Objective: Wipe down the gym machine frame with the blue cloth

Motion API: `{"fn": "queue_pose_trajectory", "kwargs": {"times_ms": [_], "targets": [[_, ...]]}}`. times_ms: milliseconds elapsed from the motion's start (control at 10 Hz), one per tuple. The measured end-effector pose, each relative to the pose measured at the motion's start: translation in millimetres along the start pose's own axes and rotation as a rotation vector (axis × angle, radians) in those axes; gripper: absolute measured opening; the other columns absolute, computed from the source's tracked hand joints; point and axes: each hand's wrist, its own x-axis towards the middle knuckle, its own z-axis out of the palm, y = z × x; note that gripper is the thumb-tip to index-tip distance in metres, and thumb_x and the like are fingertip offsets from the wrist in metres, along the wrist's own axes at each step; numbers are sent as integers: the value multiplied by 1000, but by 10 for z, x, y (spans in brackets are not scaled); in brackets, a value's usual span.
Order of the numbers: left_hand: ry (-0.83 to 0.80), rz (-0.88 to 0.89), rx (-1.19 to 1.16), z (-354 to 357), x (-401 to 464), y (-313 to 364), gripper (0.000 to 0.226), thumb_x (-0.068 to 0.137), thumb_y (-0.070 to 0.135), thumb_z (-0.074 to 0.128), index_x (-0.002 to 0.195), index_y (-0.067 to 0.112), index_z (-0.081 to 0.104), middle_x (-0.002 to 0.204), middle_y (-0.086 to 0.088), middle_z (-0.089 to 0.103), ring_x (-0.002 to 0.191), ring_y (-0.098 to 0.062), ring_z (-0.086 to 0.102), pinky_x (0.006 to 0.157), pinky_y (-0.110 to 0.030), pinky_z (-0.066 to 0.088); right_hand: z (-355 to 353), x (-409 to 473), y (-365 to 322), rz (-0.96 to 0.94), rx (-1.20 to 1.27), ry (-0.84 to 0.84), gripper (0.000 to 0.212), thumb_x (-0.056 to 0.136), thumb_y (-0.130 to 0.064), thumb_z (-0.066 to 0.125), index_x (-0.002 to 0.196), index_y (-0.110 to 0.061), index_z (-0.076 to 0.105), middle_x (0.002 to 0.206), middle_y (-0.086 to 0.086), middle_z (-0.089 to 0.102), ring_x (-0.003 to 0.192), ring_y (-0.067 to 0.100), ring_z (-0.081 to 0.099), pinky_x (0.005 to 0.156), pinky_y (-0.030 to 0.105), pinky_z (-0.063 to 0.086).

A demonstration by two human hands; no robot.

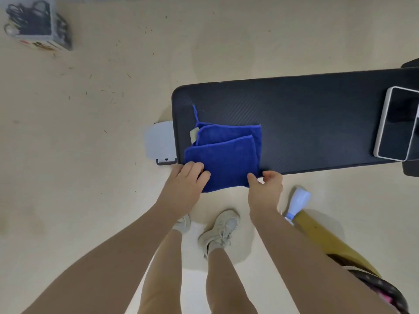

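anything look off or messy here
Small dark bits of debris are scattered over the pale floor left of the black bench pad. The blue cloth hangs over the pad's near edge.

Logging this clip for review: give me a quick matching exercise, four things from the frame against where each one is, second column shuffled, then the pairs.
Things:
1. blue cloth
2. phone
3. spray bottle
4. box of cables

Places:
A. on the floor at far upper left
B. folded at the near left corner of the black bench pad
C. on the floor by the person's right leg
D. lying at the right end of the pad

Pairs: 1-B, 2-D, 3-C, 4-A
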Motion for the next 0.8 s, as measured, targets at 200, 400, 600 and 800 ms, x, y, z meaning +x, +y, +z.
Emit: {"fn": "queue_pose_trajectory", "kwargs": {"times_ms": [200, 400, 600, 800], "targets": [[-5, -234, -465, -356, 114, -138, 13, 88, 22, 51, 95, 15, 60, 83, 5, 57, 75, -18, 57, 64, -24, 40, -192, -50, -319, 10, 44, -130, 24, 87, -13, 60, 102, -13, 41, 86, 7, 55, 62, 19, 55, 54, 24, 45], [288, -474, -672, -678, 361, -323, 36, 92, 16, 54, 127, 8, 49, 118, -6, 56, 104, -22, 53, 89, -32, 41, -160, 50, -730, 37, 353, -33, 10, 97, -15, 41, 104, -15, 48, 70, 2, 53, 54, 13, 48, 54, 27, 45], [168, 75, -52, -313, 390, -326, 49, 86, 27, 39, 130, 7, 51, 138, -16, 48, 128, -28, 42, 105, -41, 36, 74, 124, -435, -1126, -711, -69, 44, 92, -21, 42, 134, -9, 49, 139, 15, 47, 128, 30, 42, 107, 38, 33], [-80, -29, -6, -247, 328, -255, 61, 92, 42, 31, 142, 6, 36, 150, -12, 32, 138, -28, 33, 112, -42, 27, 95, 194, -404, -909, -1224, -335, 67, 99, -45, 30, 151, -21, -6, 158, 1, -13, 146, 21, -9, 117, 40, -1]]}}
